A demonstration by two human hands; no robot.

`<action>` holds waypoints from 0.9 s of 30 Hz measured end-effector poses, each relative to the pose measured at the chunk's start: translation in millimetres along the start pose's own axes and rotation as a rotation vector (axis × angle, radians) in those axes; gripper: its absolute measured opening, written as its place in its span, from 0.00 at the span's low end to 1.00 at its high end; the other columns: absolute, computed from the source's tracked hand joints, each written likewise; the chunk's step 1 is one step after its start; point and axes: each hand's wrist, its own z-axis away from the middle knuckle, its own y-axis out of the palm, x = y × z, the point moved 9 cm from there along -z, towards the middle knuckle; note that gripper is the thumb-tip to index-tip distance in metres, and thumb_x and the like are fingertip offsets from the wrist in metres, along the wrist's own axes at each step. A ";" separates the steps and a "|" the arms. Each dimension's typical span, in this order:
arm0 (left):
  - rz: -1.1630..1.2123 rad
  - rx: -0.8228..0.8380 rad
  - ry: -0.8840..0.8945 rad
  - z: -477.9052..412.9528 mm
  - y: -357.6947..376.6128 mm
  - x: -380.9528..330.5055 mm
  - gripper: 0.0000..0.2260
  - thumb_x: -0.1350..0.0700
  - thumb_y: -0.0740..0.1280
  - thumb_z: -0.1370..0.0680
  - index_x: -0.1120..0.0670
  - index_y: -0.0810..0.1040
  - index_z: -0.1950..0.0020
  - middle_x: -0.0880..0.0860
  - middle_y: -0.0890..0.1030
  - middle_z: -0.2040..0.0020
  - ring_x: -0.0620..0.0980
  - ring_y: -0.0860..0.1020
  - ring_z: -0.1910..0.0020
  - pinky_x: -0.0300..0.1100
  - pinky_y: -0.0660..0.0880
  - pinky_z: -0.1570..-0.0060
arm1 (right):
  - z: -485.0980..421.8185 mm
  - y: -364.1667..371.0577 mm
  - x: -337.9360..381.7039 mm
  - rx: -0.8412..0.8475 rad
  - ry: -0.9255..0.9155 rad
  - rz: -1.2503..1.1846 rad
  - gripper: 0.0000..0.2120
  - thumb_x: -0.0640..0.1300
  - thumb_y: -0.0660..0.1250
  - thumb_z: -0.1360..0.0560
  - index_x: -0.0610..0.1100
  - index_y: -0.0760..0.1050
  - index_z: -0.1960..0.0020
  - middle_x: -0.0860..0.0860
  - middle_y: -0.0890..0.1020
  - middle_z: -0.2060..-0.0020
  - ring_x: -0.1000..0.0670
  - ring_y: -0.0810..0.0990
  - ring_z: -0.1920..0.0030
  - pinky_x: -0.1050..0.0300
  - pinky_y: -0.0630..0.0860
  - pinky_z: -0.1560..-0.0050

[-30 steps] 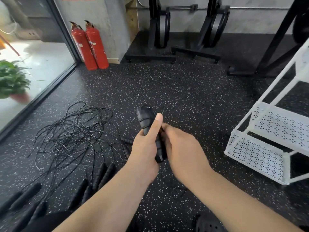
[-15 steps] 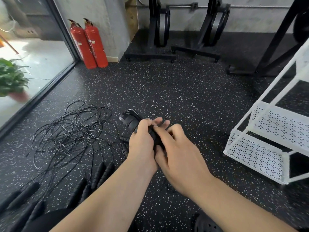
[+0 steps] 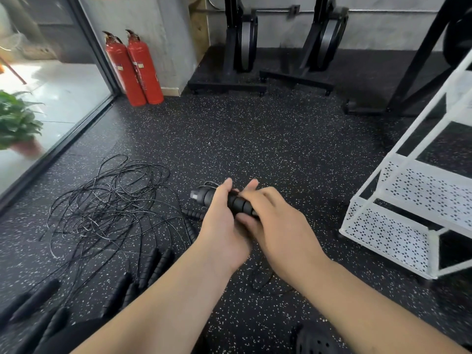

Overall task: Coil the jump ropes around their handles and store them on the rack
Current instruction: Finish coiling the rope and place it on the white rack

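Black ribbed jump rope handles (image 3: 204,196) lie almost level between my hands, above the floor. My left hand (image 3: 222,221) grips them near the middle, thumb on top. My right hand (image 3: 270,221) holds the right end, fingers curled round it. A thin loop of cord shows at the left tip. A tangle of black ropes (image 3: 107,208) is spread on the floor to the left, with several more handles (image 3: 153,264) lying at its near edge. The white perforated rack (image 3: 398,226) stands on the right.
Two red fire extinguishers (image 3: 135,70) stand by the wall at the back left. Black machine bases (image 3: 229,85) line the back. A glass wall with a plant (image 3: 18,123) behind it runs along the left. A black shoe (image 3: 316,341) shows at the bottom.
The handles have tipped from nearly upright to almost level, pointing left. Both hands moved slightly down and right, and my right hand now wraps the right end.
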 end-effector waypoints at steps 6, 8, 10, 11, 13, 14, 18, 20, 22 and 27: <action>-0.725 -0.048 0.323 9.9 -5.9 -20.4 0.26 0.34 0.72 0.22 0.49 0.76 0.32 0.46 0.87 0.44 0.47 0.86 0.44 0.54 0.82 0.38 | -13.1 -31.6 -61.4 -0.071 0.382 -0.280 0.10 0.57 0.59 0.14 0.55 0.76 0.41 0.57 0.81 0.57 0.57 0.81 0.58 0.61 0.71 0.60; -1.246 -0.181 0.663 26.2 -1.4 -42.1 0.27 0.38 0.73 0.22 0.46 0.69 0.28 0.41 0.80 0.41 0.41 0.81 0.43 0.46 0.80 0.40 | -10.6 -34.8 -78.7 -0.043 0.463 -0.342 0.14 0.59 0.60 0.14 0.52 0.79 0.41 0.53 0.83 0.57 0.51 0.83 0.60 0.54 0.74 0.58; -1.746 -0.220 1.131 48.3 16.9 -48.1 0.33 0.40 0.74 0.23 0.46 0.65 0.23 0.44 0.71 0.30 0.45 0.72 0.30 0.45 0.71 0.30 | -3.3 -26.5 -83.8 0.083 0.504 -0.431 0.15 0.59 0.62 0.15 0.50 0.81 0.45 0.54 0.83 0.62 0.55 0.80 0.67 0.55 0.74 0.59; -1.934 -0.206 1.246 50.8 20.6 -43.2 0.37 0.40 0.74 0.24 0.49 0.63 0.20 0.47 0.68 0.25 0.50 0.66 0.24 0.49 0.66 0.23 | 0.0 -20.9 -79.9 0.169 0.493 -0.472 0.16 0.59 0.63 0.15 0.49 0.82 0.46 0.55 0.82 0.65 0.55 0.78 0.69 0.55 0.74 0.58; -2.192 -0.176 1.249 45.6 18.7 -36.4 0.44 0.38 0.75 0.26 0.52 0.60 0.16 0.52 0.65 0.20 0.56 0.61 0.18 0.56 0.58 0.18 | 6.6 -10.4 -64.9 0.338 0.444 -0.572 0.17 0.59 0.64 0.15 0.47 0.82 0.47 0.57 0.80 0.68 0.53 0.75 0.68 0.53 0.74 0.54; -2.266 -0.168 1.191 40.2 15.1 -35.0 0.46 0.37 0.76 0.27 0.53 0.60 0.16 0.52 0.68 0.22 0.57 0.63 0.19 0.57 0.58 0.18 | 9.2 -5.1 -59.3 0.398 0.427 -0.633 0.17 0.60 0.65 0.16 0.47 0.82 0.46 0.56 0.80 0.66 0.52 0.74 0.67 0.53 0.74 0.54; -2.292 -0.218 1.133 38.3 6.0 -39.3 0.36 0.40 0.78 0.29 0.46 0.68 0.25 0.46 0.78 0.41 0.53 0.80 0.42 0.50 0.77 0.40 | 10.1 5.4 -51.4 0.439 0.445 -0.785 0.22 0.62 0.66 0.17 0.43 0.82 0.42 0.52 0.78 0.61 0.53 0.71 0.68 0.58 0.70 0.61; -2.277 -0.231 1.092 42.1 7.2 -43.4 0.31 0.39 0.75 0.28 0.44 0.68 0.29 0.44 0.78 0.44 0.51 0.80 0.46 0.48 0.78 0.53 | 8.8 8.2 -50.6 0.415 0.481 -0.836 0.27 0.65 0.64 0.18 0.41 0.82 0.43 0.52 0.74 0.66 0.54 0.68 0.70 0.61 0.66 0.67; -2.256 -0.188 1.043 41.9 6.9 -42.2 0.28 0.39 0.72 0.27 0.43 0.66 0.31 0.43 0.78 0.44 0.50 0.79 0.47 0.47 0.78 0.55 | 9.0 11.6 -52.4 0.332 0.547 -0.791 0.29 0.70 0.61 0.19 0.45 0.84 0.48 0.55 0.76 0.71 0.55 0.71 0.71 0.58 0.69 0.64; -2.144 -0.158 0.997 41.0 4.3 -34.7 0.26 0.37 0.71 0.27 0.44 0.64 0.36 0.43 0.78 0.46 0.50 0.81 0.49 0.46 0.72 0.57 | 8.7 19.2 -56.8 0.066 0.564 -0.580 0.38 0.76 0.52 0.20 0.47 0.87 0.52 0.49 0.89 0.60 0.48 0.87 0.51 0.46 0.79 0.39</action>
